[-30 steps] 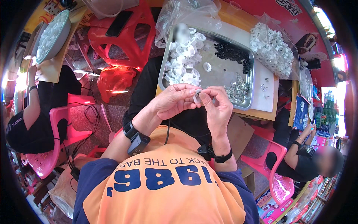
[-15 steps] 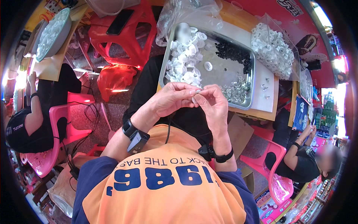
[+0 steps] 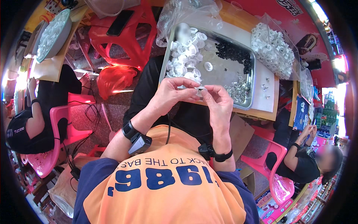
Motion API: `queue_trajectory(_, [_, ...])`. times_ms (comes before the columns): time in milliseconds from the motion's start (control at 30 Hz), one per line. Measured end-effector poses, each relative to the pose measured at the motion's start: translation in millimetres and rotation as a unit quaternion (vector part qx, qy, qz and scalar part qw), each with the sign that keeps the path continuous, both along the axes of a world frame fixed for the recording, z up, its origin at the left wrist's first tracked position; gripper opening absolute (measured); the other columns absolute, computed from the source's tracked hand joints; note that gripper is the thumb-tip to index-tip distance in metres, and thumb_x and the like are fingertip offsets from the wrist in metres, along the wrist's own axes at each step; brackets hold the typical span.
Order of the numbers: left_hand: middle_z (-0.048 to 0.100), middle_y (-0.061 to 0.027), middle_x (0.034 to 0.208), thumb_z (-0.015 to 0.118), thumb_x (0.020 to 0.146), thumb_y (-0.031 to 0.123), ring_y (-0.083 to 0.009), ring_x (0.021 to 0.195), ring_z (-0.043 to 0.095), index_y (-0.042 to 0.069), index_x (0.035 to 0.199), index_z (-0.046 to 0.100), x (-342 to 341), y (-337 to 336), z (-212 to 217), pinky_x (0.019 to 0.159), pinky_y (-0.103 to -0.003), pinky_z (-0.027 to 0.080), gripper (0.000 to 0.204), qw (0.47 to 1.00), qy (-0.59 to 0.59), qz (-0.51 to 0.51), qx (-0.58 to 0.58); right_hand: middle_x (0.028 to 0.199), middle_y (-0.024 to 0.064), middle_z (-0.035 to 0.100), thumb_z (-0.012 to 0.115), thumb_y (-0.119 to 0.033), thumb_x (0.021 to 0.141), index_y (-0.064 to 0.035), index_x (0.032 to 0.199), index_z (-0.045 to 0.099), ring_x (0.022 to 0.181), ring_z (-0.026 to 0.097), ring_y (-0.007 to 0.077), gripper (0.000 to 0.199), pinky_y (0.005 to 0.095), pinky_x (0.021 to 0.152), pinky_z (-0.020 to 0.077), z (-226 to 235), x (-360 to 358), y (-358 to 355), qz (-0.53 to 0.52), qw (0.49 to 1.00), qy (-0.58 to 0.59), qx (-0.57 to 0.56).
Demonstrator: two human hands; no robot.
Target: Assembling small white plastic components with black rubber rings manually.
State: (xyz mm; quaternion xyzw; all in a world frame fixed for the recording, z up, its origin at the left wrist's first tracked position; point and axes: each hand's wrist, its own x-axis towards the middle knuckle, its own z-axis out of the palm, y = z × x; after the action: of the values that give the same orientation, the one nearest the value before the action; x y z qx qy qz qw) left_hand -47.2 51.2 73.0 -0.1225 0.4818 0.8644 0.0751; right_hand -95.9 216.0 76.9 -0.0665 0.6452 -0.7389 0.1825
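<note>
Both my hands meet in front of my chest, just before the near rim of a metal tray (image 3: 252,100). My left hand (image 3: 172,93) and my right hand (image 3: 220,102) pinch one small white ring-shaped plastic part (image 3: 200,89) between their fingertips. Each wrist wears a black band with a small device. In the tray lie a heap of white plastic rings (image 3: 184,63) at the left, a pile of small black pieces (image 3: 233,54) at the back and small metal bits (image 3: 238,89) at the right.
A clear bag of white rings (image 3: 274,50) lies right of the tray on a wooden table (image 3: 261,114). A red plastic stool (image 3: 119,39) and a bowl of white parts (image 3: 50,33) stand at the left. Other people sit on pink chairs at the left (image 3: 33,127) and lower right (image 3: 302,164).
My hands have stayed together on the small white part, only shifting their fingers slightly. The view has drifted a little.
</note>
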Motion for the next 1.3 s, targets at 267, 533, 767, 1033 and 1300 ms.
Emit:
queue_trajectory(267, [0.064,-0.0044,0.095,0.068,0.082,0.0,-0.0081,0.087,0.061,0.0,0.096,0.069,-2,4,-5,0.073,-0.022,0.053,0.014,0.96,0.115,0.054,-0.249,0.089,0.0028,0.06,0.07,0.004,0.081,0.0009,0.091,0.063,0.076,0.056,0.006,0.013,0.0193,0.067,0.0477,-3,7,-3,-0.038,0.986,0.143,0.078])
queue_trajectory(533, [0.065,-0.0069,0.087,0.073,0.071,-0.006,-0.0148,0.081,0.064,0.004,0.09,0.07,-1,0,1,0.068,-0.025,0.052,0.022,0.847,0.331,0.117,-0.399,0.085,0.0084,0.062,0.074,0.006,0.074,-0.0012,0.085,0.061,0.074,0.062,0.0164,0.019,0.025,0.061,0.0504,4,10,0,-0.058,0.916,0.372,0.135])
queue_trajectory(767, [0.066,-0.0082,0.085,0.074,0.067,-0.007,-0.0182,0.078,0.066,0.005,0.087,0.069,3,8,4,0.066,-0.026,0.053,0.024,0.807,0.351,0.176,-0.441,0.081,0.0089,0.062,0.077,0.005,0.071,-0.0038,0.083,0.061,0.072,0.063,0.0212,0.022,0.0285,0.06,0.0505,9,9,-2,-0.069,0.848,0.492,0.182])
queue_trajectory(1033, [0.067,-0.0103,0.089,0.075,0.068,-0.006,-0.0204,0.079,0.067,0.005,0.093,0.07,3,-1,7,0.066,-0.027,0.056,0.028,0.765,0.41,0.139,-0.476,0.083,0.0097,0.063,0.076,0.006,0.072,-0.0039,0.086,0.063,0.074,0.064,0.0218,0.022,0.0284,0.062,0.0517,12,13,2,-0.081,0.861,0.471,0.172])
queue_trajectory(1300, [0.068,-0.0113,0.09,0.075,0.068,-0.007,-0.0221,0.082,0.068,0.003,0.093,0.07,5,2,14,0.069,-0.029,0.057,0.027,0.733,0.439,0.172,-0.491,0.082,0.0099,0.063,0.076,0.006,0.072,-0.0037,0.084,0.062,0.071,0.065,0.0221,0.021,0.0277,0.057,0.0521,19,12,2,-0.09,0.813,0.545,0.183])
